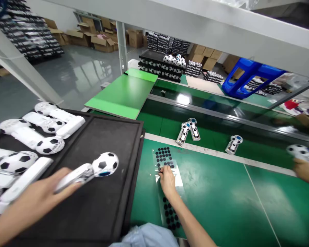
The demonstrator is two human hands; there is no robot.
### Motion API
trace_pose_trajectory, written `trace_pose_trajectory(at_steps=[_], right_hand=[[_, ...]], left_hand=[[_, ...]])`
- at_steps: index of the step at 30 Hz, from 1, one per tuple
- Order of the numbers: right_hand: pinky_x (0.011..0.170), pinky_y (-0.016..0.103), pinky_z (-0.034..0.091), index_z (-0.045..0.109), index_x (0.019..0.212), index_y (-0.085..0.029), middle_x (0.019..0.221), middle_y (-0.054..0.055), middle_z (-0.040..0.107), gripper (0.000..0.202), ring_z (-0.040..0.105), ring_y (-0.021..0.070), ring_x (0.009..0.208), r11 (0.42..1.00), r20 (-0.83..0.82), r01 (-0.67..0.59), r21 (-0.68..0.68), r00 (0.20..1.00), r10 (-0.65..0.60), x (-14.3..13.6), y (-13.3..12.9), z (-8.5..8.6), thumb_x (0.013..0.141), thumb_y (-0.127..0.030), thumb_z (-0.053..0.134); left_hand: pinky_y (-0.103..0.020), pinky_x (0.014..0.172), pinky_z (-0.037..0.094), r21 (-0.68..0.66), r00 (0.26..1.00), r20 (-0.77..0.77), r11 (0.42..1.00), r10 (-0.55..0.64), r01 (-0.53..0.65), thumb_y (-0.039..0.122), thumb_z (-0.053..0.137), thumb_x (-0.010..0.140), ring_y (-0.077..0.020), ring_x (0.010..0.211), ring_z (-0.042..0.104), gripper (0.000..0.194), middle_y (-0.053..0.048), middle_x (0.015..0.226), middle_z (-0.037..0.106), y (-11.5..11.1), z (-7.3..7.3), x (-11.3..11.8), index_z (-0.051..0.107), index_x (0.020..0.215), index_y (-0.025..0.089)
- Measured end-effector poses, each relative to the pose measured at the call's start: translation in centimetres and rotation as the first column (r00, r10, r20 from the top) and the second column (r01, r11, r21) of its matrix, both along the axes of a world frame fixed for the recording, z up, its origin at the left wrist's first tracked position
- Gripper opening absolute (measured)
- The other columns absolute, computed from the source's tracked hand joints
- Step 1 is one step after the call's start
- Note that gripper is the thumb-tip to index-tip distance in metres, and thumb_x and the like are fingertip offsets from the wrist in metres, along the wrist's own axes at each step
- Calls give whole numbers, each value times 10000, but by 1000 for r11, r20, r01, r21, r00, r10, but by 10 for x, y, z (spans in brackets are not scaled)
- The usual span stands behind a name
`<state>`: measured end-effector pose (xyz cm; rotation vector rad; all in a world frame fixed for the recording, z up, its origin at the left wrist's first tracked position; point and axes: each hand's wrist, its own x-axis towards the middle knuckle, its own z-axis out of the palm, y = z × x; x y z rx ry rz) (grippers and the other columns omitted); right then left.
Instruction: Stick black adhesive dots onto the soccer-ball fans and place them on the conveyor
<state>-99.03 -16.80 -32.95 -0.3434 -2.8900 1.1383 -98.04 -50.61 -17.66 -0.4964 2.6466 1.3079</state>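
Well, my left hand [45, 190] curls round a smooth, ball-ended white gadget [105, 164] above the black tray [100, 130]; my right hand [168, 181], fingertips bunched together, touches a clear, black-dotted sheet [179, 176] on the green table [221, 192].

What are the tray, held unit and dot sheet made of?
Tray: likely plastic, matte black, moulded-looking raised rim. Unit in left hand: probably hard plastic, smooth white shell, soft sheen. Dot sheet: likely clear film, glossy; glare, green showing through. Dots unclear.
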Motion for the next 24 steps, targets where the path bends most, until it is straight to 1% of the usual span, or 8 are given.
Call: trace_pose_trajectory(at_steps=[2, 5, 7, 9, 13, 17, 19, 24], right_hand=[[620, 318, 406, 478, 659, -218, 746, 56, 560, 138, 562, 231, 706, 999, -8, 10, -52, 1000, -10, 0, -1, 3, 666, -81, 489], [605, 302, 403, 448, 615, -226, 642, 10, 534, 126, 540, 198, 625, 985, -24, -7, -172, 1000, 3, 2, -1, 11, 648, -112, 488], [578, 294, 417, 455, 620, -226, 589, -8, 524, 80, 523, 176, 564, 963, -24, -9, -270, 1000, 3, 3, 0, 19, 675, -182, 493], [537, 285, 436, 480, 632, -218, 555, -15, 517, 95, 517, 164, 522, 928, -20, -17, -371, 1000, 10, 4, 1, 33, 705, -273, 506], [519, 268, 471, 567, 643, -194, 621, 2, 544, 192, 544, 152, 554, 838, -41, -89, -539, 996, 80, 7, -10, 76, 701, -377, 562], [450, 215, 418, 623, 649, -191, 740, 6, 545, 124, 516, 114, 554, 743, -74, -165, -648, 985, 154, 17, -32, 118, 696, -300, 585], [476, 213, 409, 629, 675, -195, 701, -7, 542, 116, 517, 111, 557, 754, -113, -229, -616, 973, 204, 23, -41, 130, 746, -239, 549], [616, 233, 412, 614, 776, -204, 758, 5, 590, 182, 553, 129, 683, 855, -272, -396, -333, 909, 315, 32, -49, 139, 842, -150, 454]], left_hand=[[-206, 488, 463, 284, 991, 131, 958, 15, -52, 491, 681, 568, -173, 586, 587, 419, 19, 631, 635, 41, 2, 11, 590, 836, 183], [-235, 463, 476, 604, 964, 261, 770, 53, -206, 510, 652, 640, -165, 549, 578, 495, -8, 655, 629, 100, -8, 25, 508, 968, 168], [-243, 494, 491, 718, 967, 251, 664, 31, -208, 479, 666, 654, -163, 603, 581, 521, -14, 720, 620, 128, -18, 32, 483, 1032, 171], [-262, 543, 507, 760, 976, 217, 625, 14, -178, 440, 629, 706, -172, 666, 596, 492, -19, 787, 614, 143, -29, 36, 462, 1091, 183], [-326, 672, 518, 707, 996, 81, 707, -48, -23, 396, 553, 775, -211, 751, 625, 457, -33, 852, 615, 148, -48, 36, 435, 1170, 198], [-393, 902, 446, 571, 981, -100, 798, -164, 191, 397, 532, 785, -273, 993, 584, 498, -107, 1082, 600, 145, -55, 31, 434, 1217, 169], [-396, 973, 394, 533, 969, -141, 810, -201, 246, 391, 505, 799, -285, 1107, 526, 501, -131, 1203, 552, 147, -53, 30, 426, 1236, 157], [-388, 1012, 364, 526, 965, -153, 809, -212, 261, 347, 490, 804, -284, 1164, 491, 478, -132, 1267, 527, 150, -45, 33, 445, 1242, 159]])
